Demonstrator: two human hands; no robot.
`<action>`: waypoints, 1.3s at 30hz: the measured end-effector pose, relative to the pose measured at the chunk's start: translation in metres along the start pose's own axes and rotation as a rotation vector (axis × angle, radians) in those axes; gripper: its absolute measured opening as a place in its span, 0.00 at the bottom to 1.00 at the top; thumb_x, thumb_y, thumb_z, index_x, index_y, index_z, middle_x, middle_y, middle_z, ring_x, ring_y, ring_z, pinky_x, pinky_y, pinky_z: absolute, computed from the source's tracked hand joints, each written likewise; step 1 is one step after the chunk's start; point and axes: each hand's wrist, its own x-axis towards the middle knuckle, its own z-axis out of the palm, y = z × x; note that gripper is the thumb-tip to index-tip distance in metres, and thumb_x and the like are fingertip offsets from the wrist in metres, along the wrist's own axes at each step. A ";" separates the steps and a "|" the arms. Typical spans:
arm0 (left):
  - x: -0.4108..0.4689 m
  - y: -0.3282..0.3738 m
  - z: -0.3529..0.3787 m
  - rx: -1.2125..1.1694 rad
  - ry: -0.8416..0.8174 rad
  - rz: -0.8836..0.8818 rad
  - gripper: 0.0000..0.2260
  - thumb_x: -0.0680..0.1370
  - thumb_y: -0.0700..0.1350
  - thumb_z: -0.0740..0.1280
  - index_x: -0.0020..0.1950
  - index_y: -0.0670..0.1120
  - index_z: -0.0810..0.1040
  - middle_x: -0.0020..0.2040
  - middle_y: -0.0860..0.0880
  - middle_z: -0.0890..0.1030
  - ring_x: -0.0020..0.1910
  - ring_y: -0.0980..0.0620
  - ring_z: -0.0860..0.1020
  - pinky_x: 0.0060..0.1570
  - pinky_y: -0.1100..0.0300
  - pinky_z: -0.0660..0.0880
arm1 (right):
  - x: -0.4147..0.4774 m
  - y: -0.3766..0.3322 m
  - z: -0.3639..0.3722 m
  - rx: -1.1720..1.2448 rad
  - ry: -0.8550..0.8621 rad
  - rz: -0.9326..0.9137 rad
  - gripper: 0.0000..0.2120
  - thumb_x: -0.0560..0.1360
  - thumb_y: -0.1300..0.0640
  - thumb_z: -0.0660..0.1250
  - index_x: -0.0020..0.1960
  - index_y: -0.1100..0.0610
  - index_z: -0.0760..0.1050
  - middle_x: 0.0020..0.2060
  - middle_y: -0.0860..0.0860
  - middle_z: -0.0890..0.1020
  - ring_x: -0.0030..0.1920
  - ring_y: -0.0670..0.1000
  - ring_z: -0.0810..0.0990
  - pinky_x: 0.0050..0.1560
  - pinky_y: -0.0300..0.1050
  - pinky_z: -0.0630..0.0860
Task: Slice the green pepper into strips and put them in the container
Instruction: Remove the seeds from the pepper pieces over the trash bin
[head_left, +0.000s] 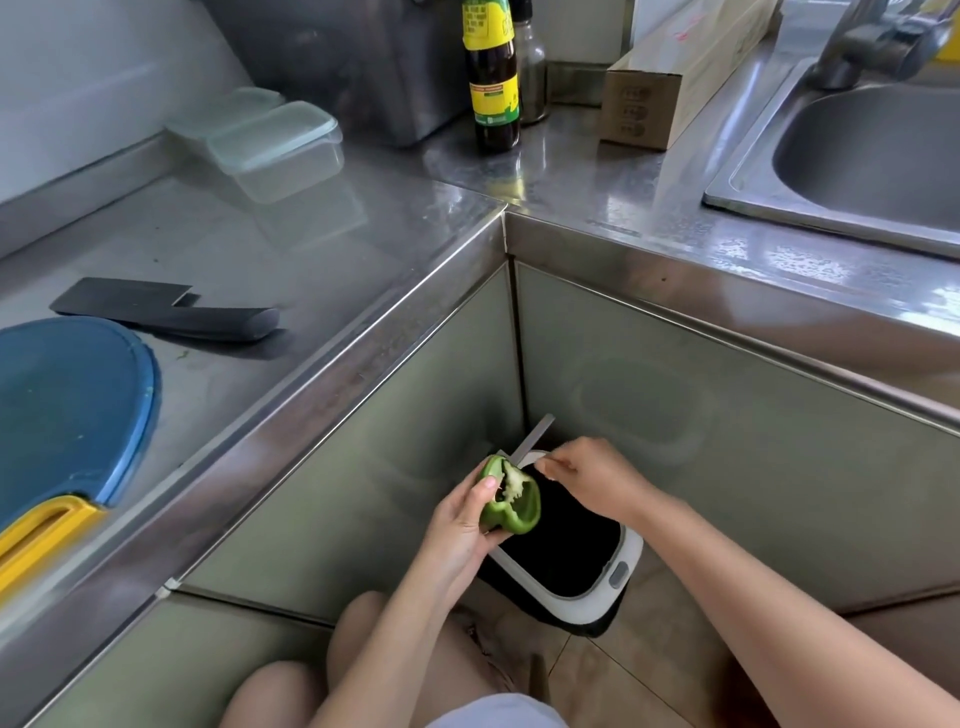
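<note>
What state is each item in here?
Halved green pepper: cut open, pale core inside, gripped by left hand.
White-rimmed black bin: open.
Right hand: fingertips pinched together above the bin.
Dark-bladed cleaver: lying flat on steel counter, untouched.
Two clear plastic containers: lids on, nothing visible inside.
Round blue cutting board: bare, few green specks.

One green pepper half (511, 499). Two bare hands: a left hand (462, 525) and a right hand (589, 478). One dark cleaver (161, 309). One blue cutting board (67, 410) with one yellow handle (31, 538). Two clear plastic containers: a front container (278, 148) and a rear container (228, 111). Two bottles: a dark sauce bottle (492, 78) with a yellow label and a clear glass bottle (531, 67). One long cardboard box (654, 98). One steel sink (737, 174) with one faucet (878, 36). One white-rimmed trash bin (631, 561). Two bare knees: a nearer knee (275, 691) and a farther knee (363, 618).
</note>
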 end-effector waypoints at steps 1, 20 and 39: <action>0.000 -0.001 0.000 -0.014 0.006 0.002 0.17 0.71 0.45 0.66 0.60 0.45 0.77 0.55 0.43 0.81 0.51 0.49 0.82 0.42 0.53 0.80 | -0.001 0.002 0.004 -0.032 -0.004 -0.037 0.16 0.79 0.53 0.63 0.39 0.62 0.79 0.35 0.52 0.78 0.35 0.48 0.74 0.38 0.42 0.68; -0.012 0.026 -0.001 0.407 -0.122 -0.087 0.22 0.71 0.61 0.63 0.52 0.47 0.82 0.49 0.34 0.80 0.48 0.41 0.81 0.45 0.49 0.80 | -0.027 -0.036 -0.015 -0.365 -0.022 -0.567 0.16 0.69 0.49 0.74 0.54 0.53 0.79 0.49 0.49 0.68 0.45 0.48 0.69 0.39 0.46 0.74; -0.023 0.060 0.008 0.438 -0.177 -0.073 0.18 0.71 0.60 0.61 0.45 0.50 0.85 0.44 0.41 0.81 0.40 0.47 0.80 0.43 0.49 0.79 | -0.046 -0.046 -0.008 0.117 0.178 -0.586 0.05 0.70 0.58 0.74 0.46 0.56 0.83 0.40 0.46 0.73 0.36 0.44 0.73 0.37 0.35 0.71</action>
